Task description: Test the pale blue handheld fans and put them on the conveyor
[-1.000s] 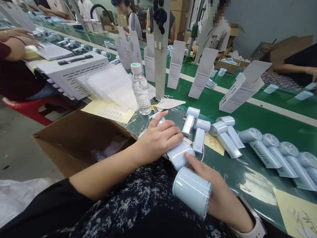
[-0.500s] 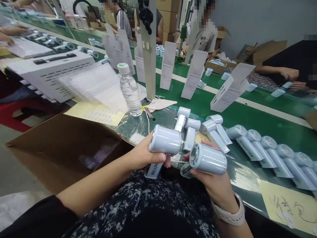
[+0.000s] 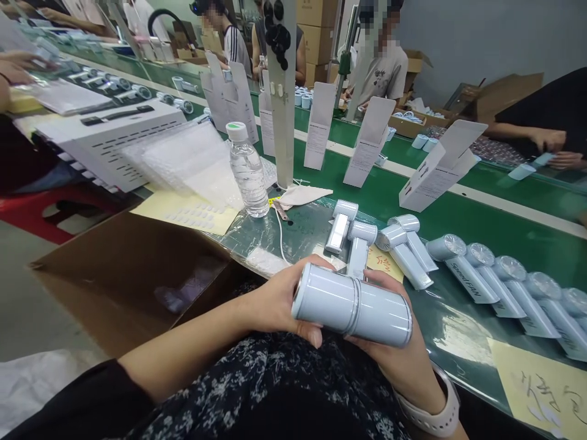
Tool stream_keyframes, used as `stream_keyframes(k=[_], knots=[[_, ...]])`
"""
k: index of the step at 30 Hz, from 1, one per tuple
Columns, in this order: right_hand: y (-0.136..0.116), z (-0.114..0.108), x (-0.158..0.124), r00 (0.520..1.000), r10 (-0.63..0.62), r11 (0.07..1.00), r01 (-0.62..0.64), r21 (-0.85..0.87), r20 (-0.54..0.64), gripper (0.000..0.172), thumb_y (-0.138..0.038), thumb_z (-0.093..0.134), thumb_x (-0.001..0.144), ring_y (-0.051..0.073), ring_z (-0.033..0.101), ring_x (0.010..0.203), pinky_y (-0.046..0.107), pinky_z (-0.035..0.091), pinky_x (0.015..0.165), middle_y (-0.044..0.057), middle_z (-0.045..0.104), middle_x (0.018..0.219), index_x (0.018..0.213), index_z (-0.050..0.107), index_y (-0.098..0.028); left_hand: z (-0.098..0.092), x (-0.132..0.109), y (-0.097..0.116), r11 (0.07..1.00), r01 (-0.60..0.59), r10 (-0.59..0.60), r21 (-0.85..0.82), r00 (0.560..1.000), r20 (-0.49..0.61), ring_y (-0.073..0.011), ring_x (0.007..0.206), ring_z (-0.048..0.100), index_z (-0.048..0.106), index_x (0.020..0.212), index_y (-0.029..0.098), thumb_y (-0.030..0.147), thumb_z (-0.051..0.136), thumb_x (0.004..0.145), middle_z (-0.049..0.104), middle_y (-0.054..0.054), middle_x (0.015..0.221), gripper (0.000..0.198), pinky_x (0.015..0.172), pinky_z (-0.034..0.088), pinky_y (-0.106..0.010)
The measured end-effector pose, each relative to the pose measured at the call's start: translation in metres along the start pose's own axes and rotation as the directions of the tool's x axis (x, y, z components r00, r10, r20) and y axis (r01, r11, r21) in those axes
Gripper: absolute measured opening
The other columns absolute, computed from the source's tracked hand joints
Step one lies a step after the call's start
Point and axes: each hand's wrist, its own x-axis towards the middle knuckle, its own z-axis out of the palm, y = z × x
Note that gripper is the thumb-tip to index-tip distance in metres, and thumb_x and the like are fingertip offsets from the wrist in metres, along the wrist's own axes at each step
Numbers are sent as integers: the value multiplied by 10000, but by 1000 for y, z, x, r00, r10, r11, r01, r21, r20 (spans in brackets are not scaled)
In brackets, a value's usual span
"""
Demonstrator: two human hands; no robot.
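Left fan is gripped in left hand, right fan in right hand. Cylinder ends touching; both held nearer and right of water bottle. Handles hidden; most right-hand fingers blocked by its fan.

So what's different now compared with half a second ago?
The left hand and right hand have brought their fans together: the left fan and right fan, apart before, now meet head to head. Neither was let go. The water bottle and the row of fans stayed put.
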Motion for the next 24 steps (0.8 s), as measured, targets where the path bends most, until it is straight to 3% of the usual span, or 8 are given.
stream_keyframes(k=[5,10,12,14,17,19,21,24], knots=[[-2,16,8,971,169,973,-137,187,-169,997,-521,816,719,348,566,1258,507,512,999,146,470,1480,1508,249,-295,8,9,-4,991,-131,130,-22,990,-50,-252,994,614,494,1184,246,705,791,573,579,-105,1146,820,812,536,-353],[-7,37,10,994,65,917,-95,387,90,1381,-733,794,566,373,396,1422,576,350,1143,200,267,1605,1554,-43,-253,34,31,-7,929,-356,368,95,884,-288,-359,1263,498,569,1145,225,807,709,547,498,-159,1350,846,994,506,-442],[-4,35,14,991,60,933,-98,346,118,1417,-682,839,554,351,353,1450,555,314,1165,189,238,1618,1558,-62,-247,44,41,-10,938,-337,344,84,866,-364,-374,1284,478,574,1181,232,811,710,536,497,-147,1362,877,976,523,-435],[2,19,18,995,93,967,-100,234,40,1328,-557,870,610,322,377,1439,515,320,1166,172,304,1596,1566,4,-244,49,51,-14,980,-194,199,45,933,-301,-365,1228,535,530,1284,244,800,679,610,513,-141,1363,886,950,539,-437],[14,-43,11,969,163,984,-172,-37,-183,1223,-437,867,626,311,474,1367,462,365,1139,163,438,1523,1565,116,-214,42,67,-22,960,-1,32,279,994,-109,-381,1280,505,537,1320,267,705,634,755,471,-125,1446,722,1050,468,-516],[20,-104,-11,894,229,903,-343,-260,-385,1161,-451,816,657,311,511,1332,439,406,1105,161,462,1507,1566,140,-195,28,79,-29,844,-9,90,537,988,-125,-403,1376,397,649,1174,279,620,619,804,407,-75,1507,504,1140,348,-582],[22,-169,-44,740,299,611,-633,-475,-603,1070,-491,729,702,295,535,1311,396,437,1074,143,457,1516,1568,173,-197,8,92,-39,703,-30,244,711,949,-201,-433,1400,344,706,1015,248,574,555,851,389,-48,1511,394,1176,228,-647],[24,-255,-96,601,314,395,-786,-475,-735,1048,-457,707,661,411,506,1311,516,420,1053,251,460,1482,1543,268,-100,-19,105,-60,594,-5,317,804,920,-229,-517,1424,250,691,1042,199,558,506,850,318,-55,1554,448,1169,159,-700]])
